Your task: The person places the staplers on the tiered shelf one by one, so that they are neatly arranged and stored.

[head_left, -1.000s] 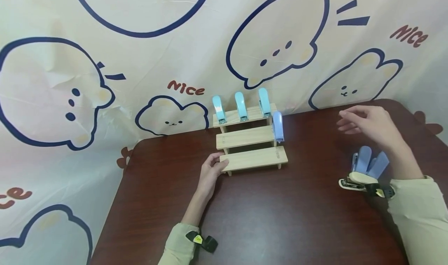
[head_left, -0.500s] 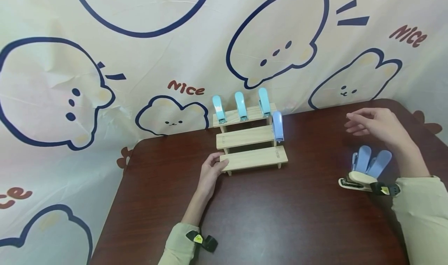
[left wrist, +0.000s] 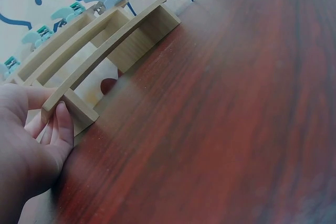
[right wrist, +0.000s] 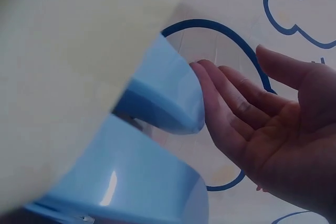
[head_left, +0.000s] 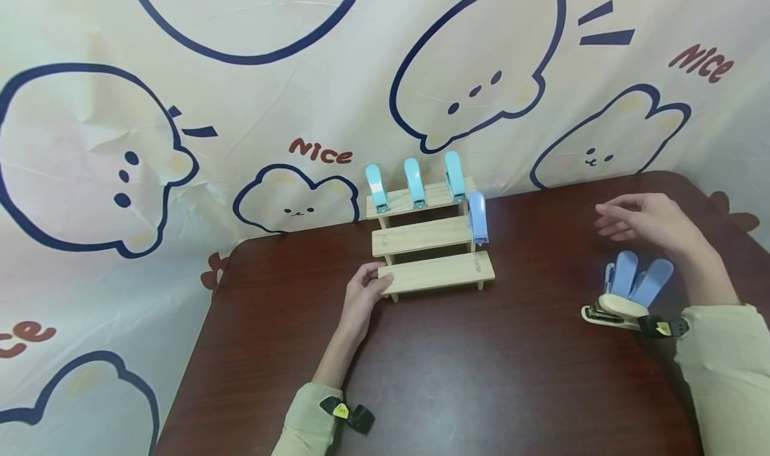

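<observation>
My left hand (head_left: 361, 302) pinches the left end of the lowest board of a three-tier wooden stand (head_left: 436, 274). The left wrist view shows its thumb and fingers around the board's end (left wrist: 55, 100). Three turquoise staplers (head_left: 414, 183) stand in a row on the top tier. A periwinkle-blue stapler (head_left: 478, 216) sits at the right end of the middle tier. Holding nothing, my right hand (head_left: 656, 225) hovers just beyond a cluster of staplers, its fingers loosely bent. That cluster has blue staplers (head_left: 652, 282) and a cream stapler (head_left: 622, 305), partly hidden by the wrist camera.
The stand is on a dark brown wooden table (head_left: 481, 376), towards its back edge. Behind the table hangs a pale cloth (head_left: 337, 95) with cartoon outlines. In the right wrist view, a blurred cream surface (right wrist: 79, 66) covers much of the left side.
My right hand has shifted right, then slightly down towards the near side, still holding nothing. My left hand, the stand and the staplers have stayed in place.
</observation>
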`<state>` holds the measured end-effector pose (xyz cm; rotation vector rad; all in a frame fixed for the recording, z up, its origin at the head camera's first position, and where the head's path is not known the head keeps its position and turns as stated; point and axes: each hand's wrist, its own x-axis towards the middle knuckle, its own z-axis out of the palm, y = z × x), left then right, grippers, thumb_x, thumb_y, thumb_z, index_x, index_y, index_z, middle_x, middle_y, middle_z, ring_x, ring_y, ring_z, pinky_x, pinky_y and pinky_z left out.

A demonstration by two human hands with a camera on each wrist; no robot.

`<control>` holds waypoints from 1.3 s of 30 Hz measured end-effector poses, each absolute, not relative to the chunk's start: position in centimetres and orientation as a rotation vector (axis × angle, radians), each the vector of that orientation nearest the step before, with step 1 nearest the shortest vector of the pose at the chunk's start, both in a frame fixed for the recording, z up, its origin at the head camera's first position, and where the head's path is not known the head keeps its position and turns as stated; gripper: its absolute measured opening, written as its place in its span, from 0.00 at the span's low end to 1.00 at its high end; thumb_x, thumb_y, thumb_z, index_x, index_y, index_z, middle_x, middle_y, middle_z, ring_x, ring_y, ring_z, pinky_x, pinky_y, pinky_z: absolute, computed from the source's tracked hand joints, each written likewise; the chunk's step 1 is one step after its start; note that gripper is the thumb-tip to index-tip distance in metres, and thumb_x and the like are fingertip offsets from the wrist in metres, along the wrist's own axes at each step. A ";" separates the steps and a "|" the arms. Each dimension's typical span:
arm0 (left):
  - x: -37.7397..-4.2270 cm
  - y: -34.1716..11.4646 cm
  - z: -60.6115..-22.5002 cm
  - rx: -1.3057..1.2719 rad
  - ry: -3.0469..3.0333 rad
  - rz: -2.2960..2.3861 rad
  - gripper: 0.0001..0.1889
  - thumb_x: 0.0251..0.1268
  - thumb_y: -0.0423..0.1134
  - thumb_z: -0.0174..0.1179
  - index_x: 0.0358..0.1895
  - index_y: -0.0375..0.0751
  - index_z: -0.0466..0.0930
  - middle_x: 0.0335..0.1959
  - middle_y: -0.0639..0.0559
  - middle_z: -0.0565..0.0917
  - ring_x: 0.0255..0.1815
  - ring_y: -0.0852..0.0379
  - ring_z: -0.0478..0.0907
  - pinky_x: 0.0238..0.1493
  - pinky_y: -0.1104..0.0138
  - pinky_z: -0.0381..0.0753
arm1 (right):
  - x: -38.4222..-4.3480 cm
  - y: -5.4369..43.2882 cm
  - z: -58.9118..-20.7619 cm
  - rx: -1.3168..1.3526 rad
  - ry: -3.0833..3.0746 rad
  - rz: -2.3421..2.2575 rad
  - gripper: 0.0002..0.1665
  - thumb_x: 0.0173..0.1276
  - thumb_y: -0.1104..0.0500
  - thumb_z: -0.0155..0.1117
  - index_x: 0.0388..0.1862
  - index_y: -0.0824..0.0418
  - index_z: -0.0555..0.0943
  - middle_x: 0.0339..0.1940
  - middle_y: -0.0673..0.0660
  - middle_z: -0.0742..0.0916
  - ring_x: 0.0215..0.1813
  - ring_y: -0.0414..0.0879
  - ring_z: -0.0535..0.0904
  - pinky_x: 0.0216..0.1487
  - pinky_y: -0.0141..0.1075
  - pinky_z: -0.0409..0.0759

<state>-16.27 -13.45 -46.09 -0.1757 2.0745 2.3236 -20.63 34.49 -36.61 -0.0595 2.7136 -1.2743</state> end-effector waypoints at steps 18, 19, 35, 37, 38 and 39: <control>-16.3 -13.5 -46.2 -0.181 2.076 2.310 0.19 0.69 0.32 0.65 0.59 0.29 0.76 0.44 0.49 0.78 0.40 0.60 0.77 0.42 0.70 0.78 | -20.7 35.1 -38.0 -0.217 2.669 -0.974 0.32 0.79 0.48 0.61 0.63 0.77 0.75 0.49 0.69 0.88 0.51 0.63 0.86 0.44 0.42 0.86; -16.3 -13.5 -46.1 -0.180 2.077 2.309 0.19 0.69 0.32 0.65 0.59 0.29 0.76 0.45 0.49 0.78 0.40 0.60 0.77 0.42 0.71 0.78 | -20.7 35.2 -38.0 -0.227 2.673 -0.961 0.32 0.79 0.48 0.61 0.63 0.76 0.75 0.49 0.69 0.88 0.51 0.63 0.86 0.44 0.43 0.85; -16.2 -13.5 -46.1 -0.166 2.073 2.312 0.19 0.68 0.31 0.65 0.59 0.29 0.76 0.45 0.49 0.78 0.40 0.60 0.77 0.42 0.71 0.78 | -20.3 35.1 -38.5 -0.317 2.663 -0.847 0.32 0.72 0.51 0.66 0.63 0.74 0.77 0.55 0.71 0.85 0.50 0.59 0.80 0.41 0.43 0.74; -16.2 -13.5 -46.1 -0.169 2.081 2.306 0.19 0.68 0.31 0.65 0.59 0.29 0.76 0.45 0.50 0.77 0.40 0.61 0.77 0.41 0.71 0.77 | -20.2 35.1 -38.6 -0.321 2.658 -0.836 0.31 0.72 0.52 0.67 0.64 0.74 0.77 0.56 0.72 0.84 0.51 0.59 0.79 0.41 0.43 0.73; -16.3 -13.5 -46.1 -0.171 2.083 2.305 0.19 0.68 0.32 0.65 0.59 0.29 0.76 0.44 0.50 0.77 0.39 0.61 0.77 0.41 0.71 0.77 | -20.2 35.1 -38.6 -0.319 2.652 -0.831 0.31 0.71 0.52 0.67 0.64 0.74 0.76 0.56 0.72 0.84 0.51 0.59 0.79 0.41 0.43 0.73; -16.3 -13.5 -46.1 -0.173 2.085 2.303 0.19 0.68 0.32 0.65 0.59 0.29 0.76 0.44 0.50 0.77 0.39 0.61 0.76 0.41 0.71 0.77 | -20.2 35.1 -38.6 -0.318 2.642 -0.830 0.31 0.71 0.53 0.68 0.64 0.75 0.76 0.54 0.71 0.85 0.49 0.58 0.80 0.41 0.43 0.74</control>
